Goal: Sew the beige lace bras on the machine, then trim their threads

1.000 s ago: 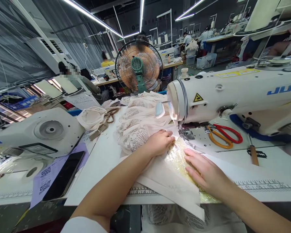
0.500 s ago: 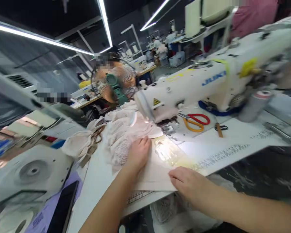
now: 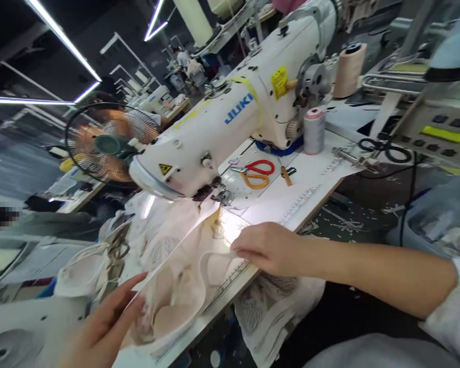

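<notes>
A pale pink bra stretches from the sewing machine's needle area toward the table's front edge, its moulded cups showing. My left hand grips its left edge between thumb and fingers, lifting that side. At the near edge, my right hand pinches the other side of the bra; the fingertips are partly hidden. The white sewing machine stands just beyond, its lamp lighting the cloth under the head. Behind the right hand, scissors with red and yellow handles lie on the machine bed.
A thread spool and a small wooden-handled tool are on the table. More pale garments heap at the left. A fan stands behind the machine, and cloth hangs below the front edge. At right is a plastic bin.
The view has swung right. My left hand has moved from beside the needle to the bra's near left end and raised its edge. The cloth, flat before, now shows its cups.
</notes>
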Demonstrator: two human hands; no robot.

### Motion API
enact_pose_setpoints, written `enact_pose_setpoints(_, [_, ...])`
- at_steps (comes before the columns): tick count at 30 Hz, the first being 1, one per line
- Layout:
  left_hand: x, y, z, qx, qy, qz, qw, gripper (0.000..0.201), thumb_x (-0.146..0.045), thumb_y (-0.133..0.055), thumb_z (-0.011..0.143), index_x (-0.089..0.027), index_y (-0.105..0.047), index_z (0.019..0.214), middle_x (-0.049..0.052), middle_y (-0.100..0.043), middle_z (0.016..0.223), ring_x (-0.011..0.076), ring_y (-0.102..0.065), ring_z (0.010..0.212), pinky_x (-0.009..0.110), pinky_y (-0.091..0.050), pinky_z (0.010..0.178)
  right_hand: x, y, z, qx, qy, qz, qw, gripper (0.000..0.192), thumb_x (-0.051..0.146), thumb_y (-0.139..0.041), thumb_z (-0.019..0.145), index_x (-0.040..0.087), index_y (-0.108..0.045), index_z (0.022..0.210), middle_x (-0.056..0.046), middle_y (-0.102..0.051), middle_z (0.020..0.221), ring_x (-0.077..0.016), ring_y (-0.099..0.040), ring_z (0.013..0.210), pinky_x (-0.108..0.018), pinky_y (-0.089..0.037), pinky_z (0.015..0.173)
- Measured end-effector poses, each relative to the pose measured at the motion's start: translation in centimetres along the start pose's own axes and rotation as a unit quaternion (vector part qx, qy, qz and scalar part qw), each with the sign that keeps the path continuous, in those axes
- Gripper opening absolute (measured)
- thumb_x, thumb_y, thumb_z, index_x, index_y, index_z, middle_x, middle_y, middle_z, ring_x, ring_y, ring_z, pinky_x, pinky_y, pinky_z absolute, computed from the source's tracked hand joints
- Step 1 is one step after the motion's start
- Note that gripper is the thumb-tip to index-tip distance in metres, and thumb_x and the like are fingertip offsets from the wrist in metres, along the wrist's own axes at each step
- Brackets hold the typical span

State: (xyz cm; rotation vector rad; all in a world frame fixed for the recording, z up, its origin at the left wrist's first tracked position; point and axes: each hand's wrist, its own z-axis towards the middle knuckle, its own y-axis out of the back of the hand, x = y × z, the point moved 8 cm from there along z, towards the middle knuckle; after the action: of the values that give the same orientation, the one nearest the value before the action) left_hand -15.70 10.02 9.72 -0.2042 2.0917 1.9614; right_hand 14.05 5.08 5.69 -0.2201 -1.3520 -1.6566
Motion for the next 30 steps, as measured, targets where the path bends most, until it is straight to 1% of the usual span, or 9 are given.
enact_pose_setpoints(3, [-2.6, -1.2, -0.5, 0.118, 0.122, -0.149, 0.974, 0.046, -0.053, -0.046, 0.078, -0.024, -0.056, 0.112, 0.002, -0.070, 0.091, 0.0234, -0.064, 0.081, 0.036, -0.053, 0.066, -2.8, 0.8, 1.4, 0.043, -0.074, -0.059, 0.995, 0.023, 0.017, -0.048, 0.086, 0.021, -0.061, 0.104, -0.001, -0.070, 0.086, -0.0152, -0.064, 0.079, -0.023, -0.045, 0.065])
enact_pose_setpoints(5, [-3.5, -2.0, 0.3, 0.150, 0.117, -0.071, 0.979, 0.037, -0.039, -0.036, 0.084, -0.019, -0.058, 0.106, 0.004, -0.069, 0.085, 0.0191, -0.063, 0.072, 0.030, -0.050, 0.058, -4.3, -0.4, 2.5, 0.073, -0.084, -0.107, 0.988, 0.025, 0.017, -0.052, 0.083, 0.019, -0.061, 0.106, -0.002, -0.069, 0.077, -0.0181, -0.064, 0.071, -0.024, -0.042, 0.057])
enact_pose_setpoints(7, [-3.6, -2.0, 1.4, 0.126, 0.076, 0.124, 0.981, 0.025, -0.022, -0.038, 0.082, -0.016, -0.061, 0.087, 0.003, -0.067, 0.074, 0.0174, -0.061, 0.067, 0.027, -0.048, 0.057, -5.3, -2.2, 3.5, 0.088, -0.078, -0.147, 0.982, 0.023, 0.015, -0.056, 0.079, 0.016, -0.063, 0.101, -0.006, -0.068, 0.071, -0.0216, -0.064, 0.064, -0.025, -0.038, 0.050])
enact_pose_setpoints(9, [-3.4, -1.4, 2.1, 0.076, 0.065, 0.239, 0.966, 0.020, -0.013, -0.039, 0.079, -0.015, -0.058, 0.073, 0.004, -0.064, 0.069, 0.0194, -0.060, 0.069, 0.030, -0.048, 0.062, -5.8, -3.9, 4.5, 0.086, -0.074, -0.191, 0.975, 0.017, 0.011, -0.056, 0.077, 0.013, -0.064, 0.092, -0.009, -0.067, 0.068, -0.0238, -0.062, 0.059, -0.027, -0.034, 0.046])
enact_pose_setpoints(13, [-5.0, -0.6, 2.9, -0.010, 0.054, 0.299, 0.953, 0.017, -0.008, -0.041, 0.081, -0.012, -0.057, 0.079, 0.014, -0.061, 0.091, 0.0292, -0.059, 0.090, 0.041, -0.047, 0.073, -4.9, -4.8, 6.3, 0.027, -0.059, -0.272, 0.960, 0.025, 0.003, -0.046, 0.079, 0.011, -0.062, 0.096, -0.016, -0.065, 0.083, -0.0272, -0.061, 0.074, -0.032, -0.038, 0.055])
enact_pose_setpoints(17, [-9.5, -4.4, 5.1, 0.006, -0.026, 0.268, 0.963, 0.013, -0.012, -0.046, 0.082, -0.014, -0.059, 0.084, 0.012, -0.059, 0.103, 0.0235, -0.061, 0.088, 0.033, -0.048, 0.075, -3.5, -5.4, 6.5, -0.002, -0.039, -0.318, 0.947, 0.022, 0.001, -0.044, 0.079, 0.011, -0.064, 0.078, -0.017, -0.062, 0.077, -0.0269, -0.059, 0.072, -0.034, -0.040, 0.057])
enact_pose_setpoints(21, [-12.5, -9.3, 9.0, 0.015, -0.081, 0.198, 0.977, 0.022, -0.014, -0.044, 0.083, -0.016, -0.057, 0.101, 0.009, -0.058, 0.114, 0.0185, -0.061, 0.092, 0.026, -0.048, 0.077, -2.5, -8.2, 5.3, 0.020, 0.006, -0.331, 0.943, 0.010, 0.013, -0.056, 0.077, 0.011, -0.065, 0.071, -0.017, -0.063, 0.070, -0.0271, -0.059, 0.066, -0.035, -0.045, 0.054])
enact_pose_setpoints(25, [-11.9, -11.6, 12.8, 0.000, -0.051, 0.143, 0.988, 0.029, -0.027, -0.039, 0.089, -0.012, -0.058, 0.105, 0.014, -0.064, 0.105, 0.0251, -0.061, 0.096, 0.033, -0.048, 0.079, -2.0, -10.6, 4.6, 0.029, 0.066, -0.332, 0.940, 0.026, 0.019, -0.060, 0.075, 0.007, -0.065, 0.097, -0.022, -0.065, 0.102, -0.0325, -0.061, 0.093, -0.041, -0.051, 0.073])
enact_pose_setpoints(30, [-10.3, -12.1, 15.9, 0.010, 0.008, 0.086, 0.996, 0.036, -0.035, -0.036, 0.090, -0.013, -0.064, 0.094, 0.015, -0.067, 0.095, 0.0286, -0.064, 0.092, 0.036, -0.048, 0.076, -2.7, -11.2, 5.2, 0.050, 0.129, -0.315, 0.939, 0.042, 0.028, -0.060, 0.076, 0.010, -0.061, 0.114, -0.017, -0.060, 0.122, -0.0332, -0.053, 0.114, -0.047, -0.045, 0.091])
